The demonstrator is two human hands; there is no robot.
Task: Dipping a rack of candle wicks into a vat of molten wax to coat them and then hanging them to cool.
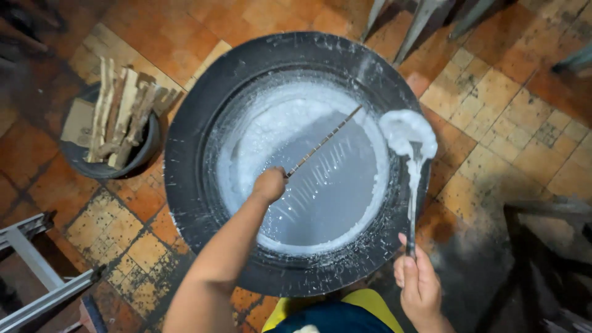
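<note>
A large black round pan (197, 135), its grey centre ringed by white crusty foam, sits on an orange tiled floor; the left hand (269, 184) is closed around a thin stick (324, 142) reaching across the pan's middle, and the right hand (419, 285), at the pan's near right rim, grips a ladle (408, 139) heaped with white foam.

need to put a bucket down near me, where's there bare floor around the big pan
Bare tiled floor lies right of the big black pan, between its rim and the dark frame at lower right. Tiles also show at lower left, between the pan, the firewood basin and the metal ladder. It is crowded over the pan: left hand with a stick, right hand with a coated ladle.
</note>
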